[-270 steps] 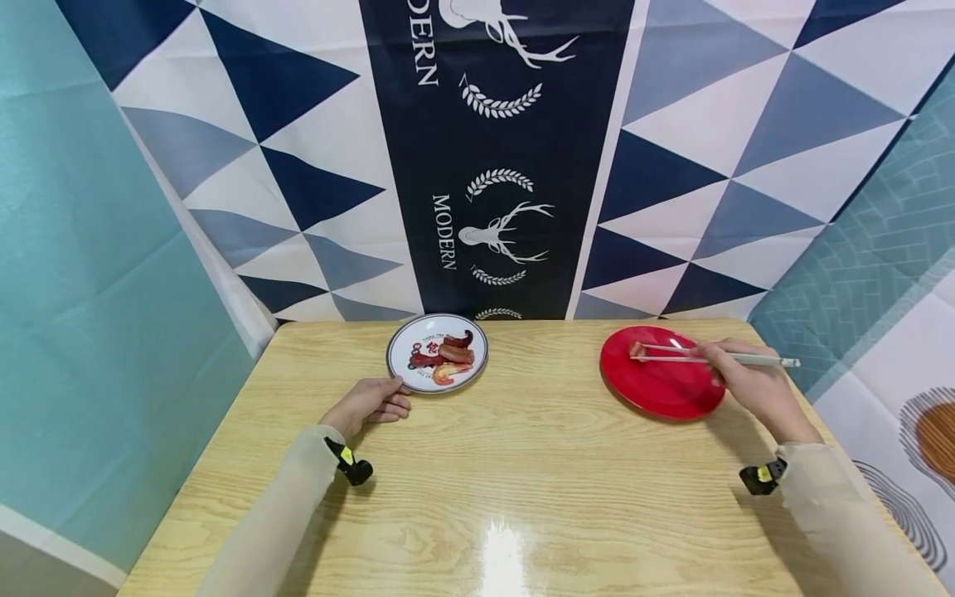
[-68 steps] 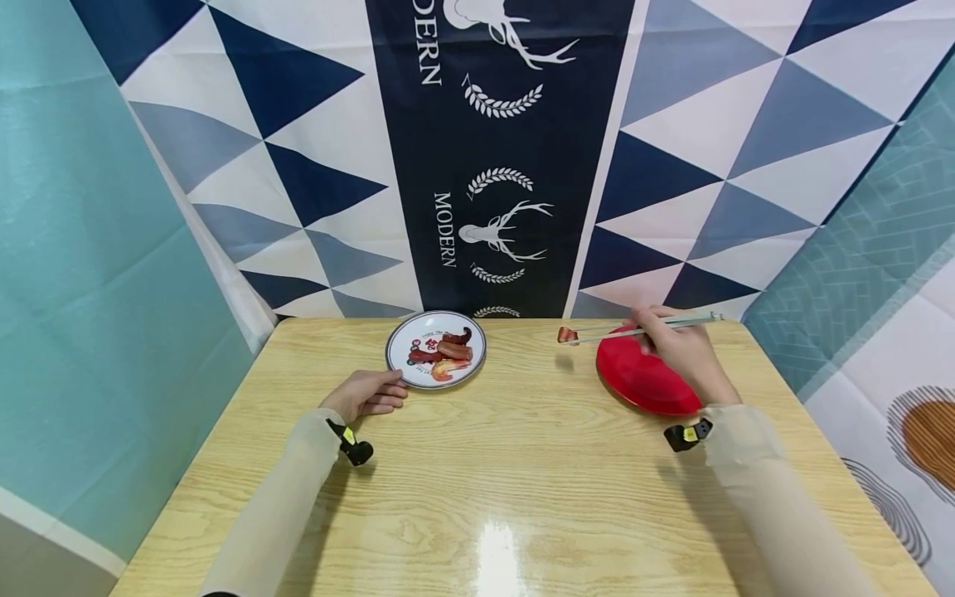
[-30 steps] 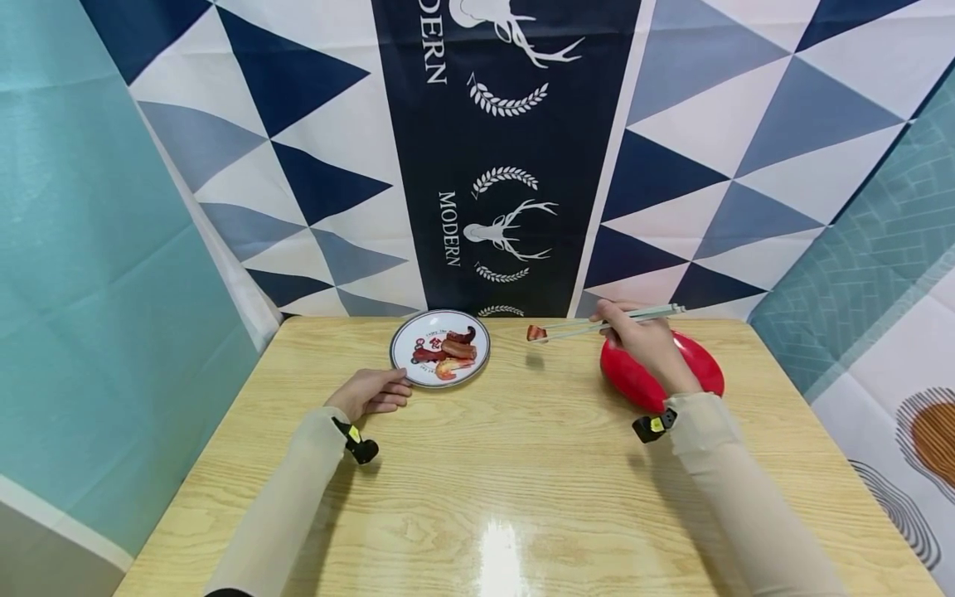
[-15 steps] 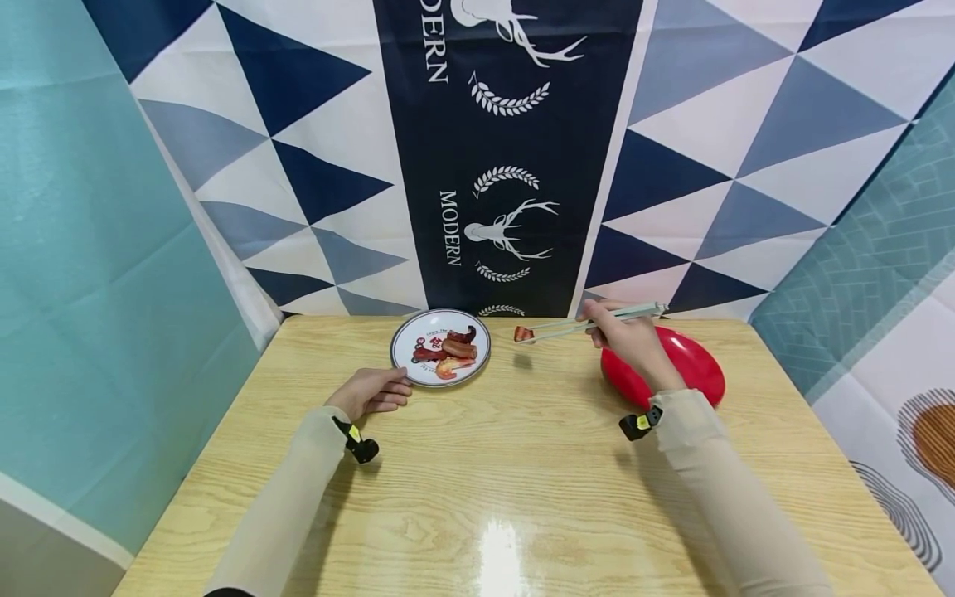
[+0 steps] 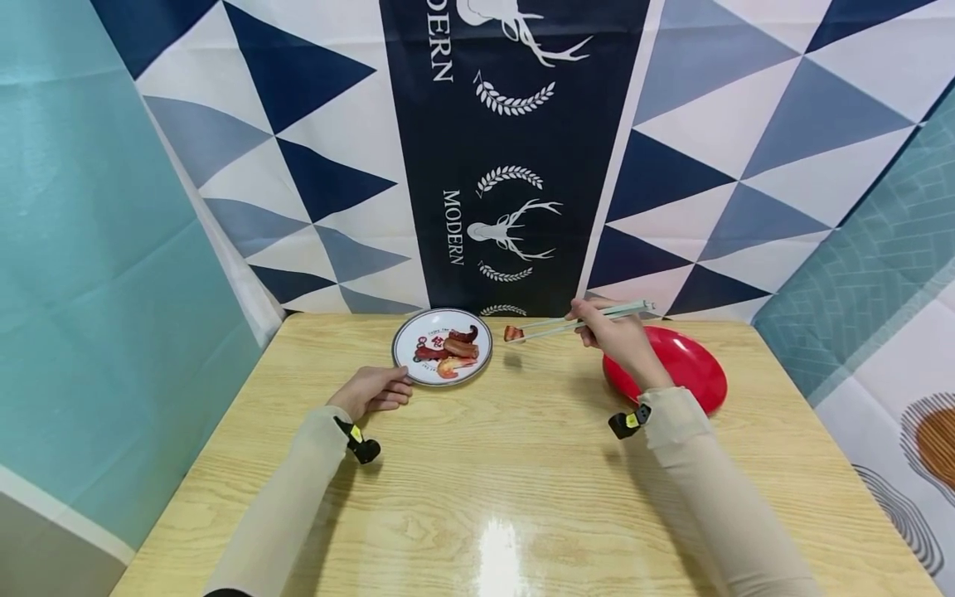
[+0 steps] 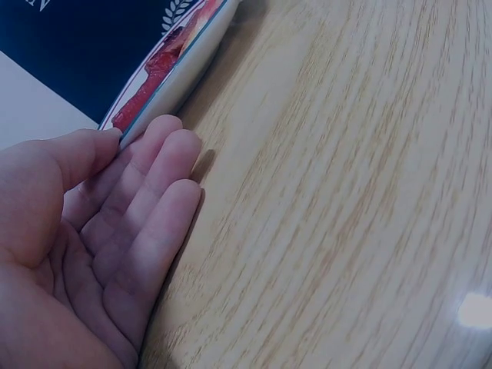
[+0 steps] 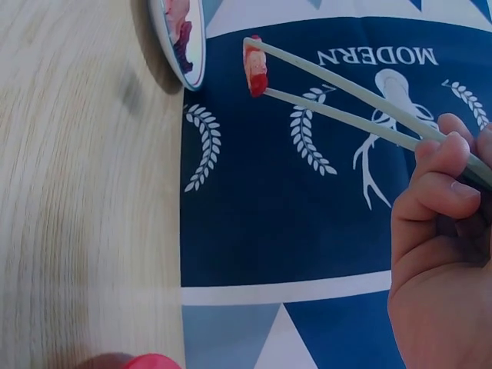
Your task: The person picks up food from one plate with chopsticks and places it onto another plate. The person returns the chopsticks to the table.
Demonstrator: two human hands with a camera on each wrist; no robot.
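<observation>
A white plate [image 5: 406, 338] with a dark rim bears several pieces of food, among them a shrimp [image 5: 451, 366] and a brown strip of meat [image 5: 460, 348]. My left hand [image 5: 373, 390] pinches its near left rim, thumb on top and fingers beneath, as the left wrist view shows. My right hand [image 5: 615, 336] holds a pair of pale chopsticks [image 5: 552, 328]. Between their tips is a small reddish-brown piece of meat [image 5: 514, 333], raised above the table just right of the plate. In the right wrist view this meat [image 7: 255, 68] has red ends and a paler middle.
A red plate [image 5: 690, 369] stands at the right of the wooden table [image 5: 485, 464], partly behind my right wrist. A patterned cloth wall [image 5: 507, 149] rises along the table's back edge. Teal panels flank both sides.
My right hand has carried the chopsticks and the meat from the red plate leftwards, close to the white plate. The left hand keeps its place on the rim.
</observation>
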